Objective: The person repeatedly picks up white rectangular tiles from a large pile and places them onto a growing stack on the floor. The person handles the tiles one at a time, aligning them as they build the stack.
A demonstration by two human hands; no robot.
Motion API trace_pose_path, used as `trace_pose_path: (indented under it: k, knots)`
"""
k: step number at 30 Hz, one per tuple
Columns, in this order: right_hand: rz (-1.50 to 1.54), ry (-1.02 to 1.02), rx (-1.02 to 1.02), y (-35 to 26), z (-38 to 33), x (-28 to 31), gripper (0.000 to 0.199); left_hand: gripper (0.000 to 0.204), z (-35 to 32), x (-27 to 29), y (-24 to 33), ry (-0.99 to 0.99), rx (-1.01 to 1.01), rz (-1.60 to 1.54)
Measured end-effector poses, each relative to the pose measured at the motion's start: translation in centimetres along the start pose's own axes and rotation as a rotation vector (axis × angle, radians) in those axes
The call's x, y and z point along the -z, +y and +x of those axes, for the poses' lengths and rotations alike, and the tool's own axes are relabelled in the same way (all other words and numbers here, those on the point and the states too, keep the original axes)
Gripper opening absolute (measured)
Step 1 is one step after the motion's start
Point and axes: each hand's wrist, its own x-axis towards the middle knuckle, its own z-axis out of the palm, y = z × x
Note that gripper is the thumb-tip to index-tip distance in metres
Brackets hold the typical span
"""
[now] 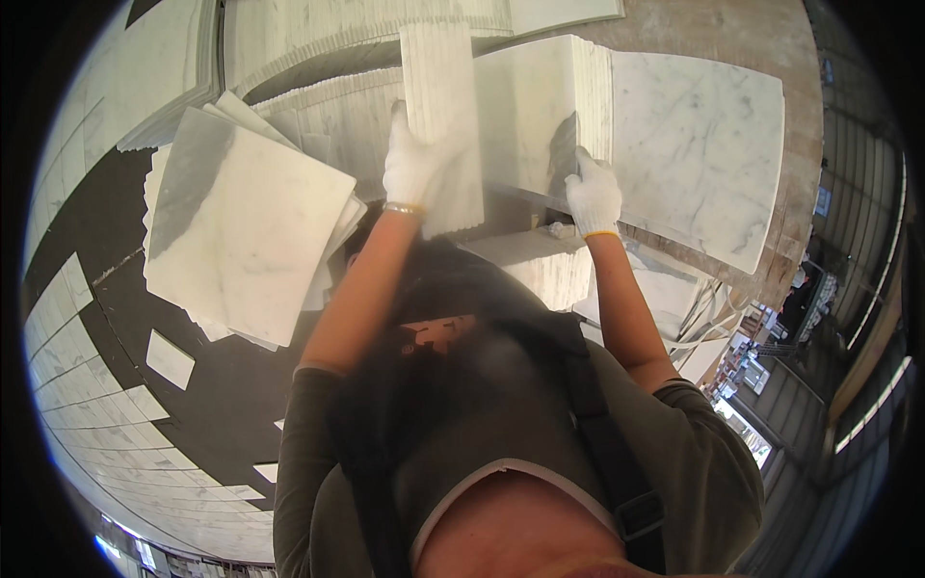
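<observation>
My left hand (416, 169), in a white glove, is closed on a stack of marble tiles (438, 77) seen edge-on, with ridged ends. The hand is slightly blurred. My right hand (594, 197), also gloved, grips the near edge of a row of pale marble tiles (530, 106), one finger reaching up along it. The top face there has a dark grey patch. Right of this hand lies a grey-veined white tile (699, 144). Part of the left fingers is hidden.
To the left stands a fanned pile of square tiles (255, 226). More tile rows (356, 39) line the far side, on a worn wooden table (742, 29). A small loose tile (171, 359) lies on the dark floor, beside tiles laid in rows (116, 438).
</observation>
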Motion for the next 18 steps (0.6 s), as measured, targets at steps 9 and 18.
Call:
trace_pose_path:
  k: [9, 18]
  knots:
    - [0.075, 0.126, 0.003, 0.5, 0.5, -2.1, 0.052, 0.108, 0.2, -0.7, -0.1, 0.014, 0.019, -0.031]
    - [0.377, -0.03, 0.188, 2.8, 1.4, -3.8, 0.037, 0.109, -0.1, -0.5, 0.1, -0.017, -0.016, -0.034]
